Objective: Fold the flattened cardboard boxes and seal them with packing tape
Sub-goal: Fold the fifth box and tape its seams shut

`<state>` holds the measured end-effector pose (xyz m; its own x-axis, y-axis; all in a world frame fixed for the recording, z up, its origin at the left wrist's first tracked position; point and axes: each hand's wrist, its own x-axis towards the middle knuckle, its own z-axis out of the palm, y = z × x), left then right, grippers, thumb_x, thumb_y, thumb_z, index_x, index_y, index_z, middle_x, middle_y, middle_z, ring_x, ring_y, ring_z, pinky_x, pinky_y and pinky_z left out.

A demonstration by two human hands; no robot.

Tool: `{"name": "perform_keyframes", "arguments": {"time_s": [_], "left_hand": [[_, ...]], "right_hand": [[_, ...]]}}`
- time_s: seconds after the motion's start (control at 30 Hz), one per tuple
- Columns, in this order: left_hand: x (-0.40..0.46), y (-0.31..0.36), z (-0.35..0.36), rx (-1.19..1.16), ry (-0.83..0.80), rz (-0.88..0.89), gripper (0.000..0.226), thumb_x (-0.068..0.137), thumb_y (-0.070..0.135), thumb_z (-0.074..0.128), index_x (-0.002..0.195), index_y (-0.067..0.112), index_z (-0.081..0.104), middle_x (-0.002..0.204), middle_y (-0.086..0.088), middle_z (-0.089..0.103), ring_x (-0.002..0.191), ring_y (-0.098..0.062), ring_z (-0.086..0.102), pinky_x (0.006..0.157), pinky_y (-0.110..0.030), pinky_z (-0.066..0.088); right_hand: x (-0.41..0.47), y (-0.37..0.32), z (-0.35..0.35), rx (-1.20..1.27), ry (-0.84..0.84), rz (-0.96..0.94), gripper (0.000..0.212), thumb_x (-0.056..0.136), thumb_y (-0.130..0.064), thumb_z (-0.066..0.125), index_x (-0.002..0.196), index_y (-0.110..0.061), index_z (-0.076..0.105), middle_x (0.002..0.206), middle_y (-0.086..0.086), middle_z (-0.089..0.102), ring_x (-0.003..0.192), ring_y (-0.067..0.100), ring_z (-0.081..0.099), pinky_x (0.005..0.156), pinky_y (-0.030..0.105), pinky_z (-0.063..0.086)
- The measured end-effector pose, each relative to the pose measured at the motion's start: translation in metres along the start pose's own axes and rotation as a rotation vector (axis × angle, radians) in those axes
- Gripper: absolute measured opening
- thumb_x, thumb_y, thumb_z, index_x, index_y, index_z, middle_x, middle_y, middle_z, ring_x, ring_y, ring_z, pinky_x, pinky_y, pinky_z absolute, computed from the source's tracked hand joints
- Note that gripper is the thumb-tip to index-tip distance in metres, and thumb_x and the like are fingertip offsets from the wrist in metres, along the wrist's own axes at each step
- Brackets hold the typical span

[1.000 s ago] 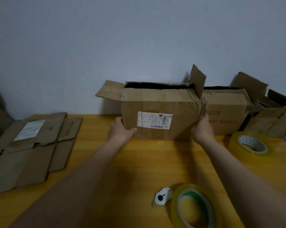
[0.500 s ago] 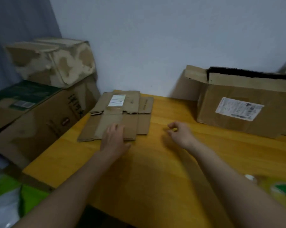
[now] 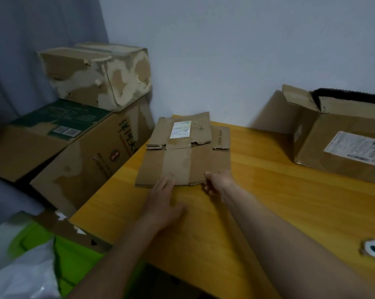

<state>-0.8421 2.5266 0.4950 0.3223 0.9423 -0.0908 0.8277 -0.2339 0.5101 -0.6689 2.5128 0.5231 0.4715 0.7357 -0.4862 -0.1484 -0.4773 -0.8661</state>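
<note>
My right hand (image 3: 217, 182) pinches the near edge of the flattened brown cardboard box (image 3: 182, 156); my left hand (image 3: 164, 203) lies flat, fingers straight, holding nothing. The worn, torn flaps could rip if I yank.

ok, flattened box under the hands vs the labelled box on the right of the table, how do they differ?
The flattened box lies collapsed flat on the table; the labelled box stands erected as a box.
The flattened box is being handled: the left hand rests at its near edge and the right hand grips that edge; nobody touches the labelled box.
The flattened box's label faces up, the labelled box's label is on its side.
Both are worn brown cardboard with a white shipping label.
</note>
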Motion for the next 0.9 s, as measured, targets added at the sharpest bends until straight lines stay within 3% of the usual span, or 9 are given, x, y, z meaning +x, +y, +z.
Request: {"name": "perform_keyframes", "arguments": {"time_s": [0.1,0.17,0.3,0.37,0.47,0.57,0.63,0.77,0.9], "left_hand": [[-0.011,0.011,0.002,-0.715,0.346,-0.336,0.075,0.077,0.041,0.077,0.14,0.017,0.043,0.139,-0.007,0.047,0.117,-0.021,0.049,0.084,-0.032,0.048],[-0.014,0.025,0.0,-1.305,0.284,-0.53,0.066,0.078,0.044,0.074,0.129,0.011,0.05,0.121,-0.005,0.057,0.099,-0.018,0.055,0.079,-0.033,0.049],[-0.01,0.052,-0.009,-2.06,0.127,-0.394,0.05,0.082,0.036,0.071,0.123,0.018,0.049,0.115,-0.01,0.059,0.101,-0.026,0.059,0.081,-0.042,0.055],[-0.011,0.069,-0.01,-2.022,0.146,-0.355,0.037,0.087,0.02,0.068,0.119,0.019,0.051,0.115,-0.009,0.061,0.104,-0.029,0.06,0.08,-0.047,0.056],[-0.025,0.094,0.006,-1.66,0.273,-0.377,0.028,0.09,0.007,0.064,0.112,0.021,0.052,0.102,0.004,0.058,0.102,-0.025,0.059,0.086,-0.043,0.054],[-0.057,0.119,0.021,-1.261,0.381,-0.112,0.036,0.093,0.012,0.061,0.126,0.02,0.05,0.099,0.014,0.057,0.108,-0.023,0.06,0.078,-0.022,0.052],[-0.078,0.133,0.028,-1.068,0.33,0.063,0.044,0.096,0.013,0.057,0.138,0.015,0.046,0.118,0.006,0.059,0.119,-0.02,0.056,0.083,-0.014,0.047],[-0.121,0.17,0.024,-0.851,0.171,0.411,0.056,0.1,0.01,0.047,0.15,0.026,0.029,0.148,0.008,0.041,0.135,-0.006,0.039,0.101,-0.007,0.035],[-0.16,0.2,0.014,-0.738,-0.055,0.602,0.064,0.101,0.009,0.043,0.146,0.045,0.014,0.145,0.029,0.029,0.135,0.003,0.031,0.105,-0.006,0.028]], "right_hand": [[-0.008,-0.004,-0.011,0.393,-0.105,0.074,0.01,0.098,-0.004,0.045,0.09,-0.009,0.049,0.089,0.017,0.062,0.074,0.025,0.064,0.051,0.029,0.058],[-0.016,-0.004,-0.03,0.621,-0.195,0.106,0.009,0.1,-0.004,0.041,0.099,-0.003,0.05,0.091,0.024,0.065,0.076,0.031,0.068,0.058,0.037,0.06],[-0.04,0.014,-0.073,0.688,-0.278,0.09,0.018,0.1,-0.006,0.04,0.111,0.003,0.052,0.088,0.03,0.068,0.07,0.033,0.072,0.058,0.037,0.06],[-0.053,0.027,-0.094,0.726,-0.263,0.1,0.018,0.099,-0.005,0.041,0.111,0.003,0.052,0.09,0.031,0.068,0.072,0.033,0.072,0.061,0.038,0.06],[-0.071,0.043,-0.124,0.648,-0.155,0.138,0.019,0.097,-0.004,0.047,0.113,0.005,0.053,0.084,0.028,0.069,0.068,0.032,0.071,0.058,0.037,0.06],[-0.081,0.054,-0.151,0.069,0.141,0.028,0.041,0.093,-0.011,0.059,0.131,0.0,0.048,0.104,0.02,0.065,0.087,0.029,0.066,0.077,0.041,0.058],[-0.095,0.047,-0.167,-0.187,0.28,-0.137,0.062,0.09,-0.026,0.064,0.143,-0.01,0.037,0.131,0.015,0.054,0.111,0.029,0.057,0.095,0.044,0.049],[-0.134,0.007,-0.187,0.043,0.066,-0.428,0.09,0.073,-0.059,0.069,0.148,-0.03,0.029,0.127,-0.011,0.052,0.111,0.011,0.055,0.092,0.036,0.048],[-0.162,-0.032,-0.201,0.213,-0.029,-0.43,0.095,0.071,-0.067,0.065,0.149,-0.029,0.027,0.15,0.003,0.036,0.132,0.031,0.039,0.102,0.058,0.039]]}}
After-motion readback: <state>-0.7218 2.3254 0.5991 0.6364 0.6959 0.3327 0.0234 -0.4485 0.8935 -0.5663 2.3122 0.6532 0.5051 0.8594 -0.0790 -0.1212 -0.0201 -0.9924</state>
